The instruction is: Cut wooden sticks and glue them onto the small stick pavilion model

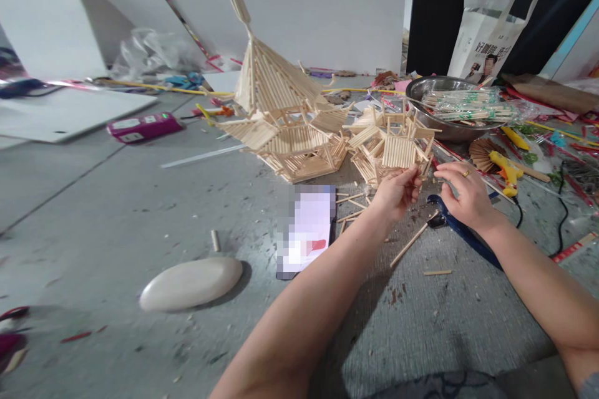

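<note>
A model pagoda built of wooden sticks (281, 112) stands on the grey floor at centre. Right of it sits a smaller stick section (393, 143). My left hand (397, 190) is closed in a pinch against the lower edge of that section. My right hand (463, 193), with a ring on one finger, hovers just right of it with fingers curled and pinched; what they hold is too small to make out. Loose sticks (412, 243) lie below both hands. A blue-handled tool (453, 221) lies under my right wrist.
A phone (306, 230) lies on the floor near my left forearm. A pale oval stone-like object (191, 283) lies to the left. A metal bowl with bagged sticks (449, 106), a yellow glue gun (508, 171), a white tote bag (489, 31) and scraps crowd the right.
</note>
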A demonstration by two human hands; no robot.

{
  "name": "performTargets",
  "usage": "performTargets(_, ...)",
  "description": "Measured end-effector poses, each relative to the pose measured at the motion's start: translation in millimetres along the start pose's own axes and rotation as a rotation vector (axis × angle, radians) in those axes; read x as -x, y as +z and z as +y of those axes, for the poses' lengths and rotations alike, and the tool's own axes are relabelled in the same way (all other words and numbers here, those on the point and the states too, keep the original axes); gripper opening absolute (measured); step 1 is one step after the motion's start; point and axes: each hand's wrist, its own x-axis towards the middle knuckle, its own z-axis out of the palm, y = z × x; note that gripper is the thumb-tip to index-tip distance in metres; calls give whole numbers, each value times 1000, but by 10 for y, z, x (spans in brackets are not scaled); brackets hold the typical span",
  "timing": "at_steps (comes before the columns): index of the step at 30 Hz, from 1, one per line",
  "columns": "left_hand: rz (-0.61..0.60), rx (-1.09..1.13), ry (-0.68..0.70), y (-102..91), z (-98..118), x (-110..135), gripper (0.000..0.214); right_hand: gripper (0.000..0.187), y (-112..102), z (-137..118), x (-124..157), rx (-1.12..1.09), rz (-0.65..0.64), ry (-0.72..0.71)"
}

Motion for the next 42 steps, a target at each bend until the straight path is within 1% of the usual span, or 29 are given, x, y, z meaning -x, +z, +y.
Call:
performTargets(4,-53,-44,20,-45,-50,16,16,25,-94,-19,77,-24,-8,52)
performTargets(6,-79,-101,26,-76,-91,65,17,23,-111,-55,115,-80,-12,129)
performTargets(8,-113,-199,41,-98,-143,143,19,19,-108,-101,152,-190,-21,276)
performTargets(9,-114,-262,77,-101,-169,190,20,19,-101,-124,170,-272,-28,370)
performTargets(11,-137,-426,142,-93,-214,293,23,24,-85,-164,199,-470,-50,558)
performTargets(12,-171,-521,151,-83,-230,345,25,26,-80,-179,209,-564,-70,633)
performTargets(13,-208,-619,147,-72,-240,395,26,26,-77,-192,215,-640,-96,689)
performTargets(15,-243,-773,157,-55,-246,482,28,24,-82,-215,216,-734,-161,751)
performTargets(17,-243,-890,173,-58,-243,540,29,23,-94,-238,208,-780,-220,772)
performTargets(20,-199,-1001,233,-107,-255,566,33,23,-115,-276,192,-822,-252,786)
performTargets(22,-145,-1039,309,-154,-281,562,32,24,-128,-298,188,-835,-273,777)
performTargets(25,-54,-1105,448,-211,-324,565,26,23,-143,-321,195,-832,-312,744)
performTargets(28,10,-1108,552,-237,-339,594,27,23,-132,-343,216,-815,-344,715)
performTargets(30,-6,-1102,582,-242,-332,614,22,23,-107,-362,234,-812,-358,702)
performTargets(33,-82,-1182,586,-252,-319,622,16,25,-79,-376,248,-821,-380,702)
performTargets(35,-98,-1241,575,-262,-320,608,18,28,-101,-352,239,-781,-411,695)
performTargets(36,-93,-1259,569,-268,-324,597,19,29,-129,-326,230,-713,-442,678)
performTargets(38,-70,-1272,554,-278,-335,571,19,31,-207,-244,209,-446,-548,617)
performTargets(40,-47,-1263,533,-283,-347,546,20,31,-290,-144,196,-66,-736,536)
performTargets(42,-34,-1232,508,-282,-355,529,20,34,-348,-57,197,194,-948,477)
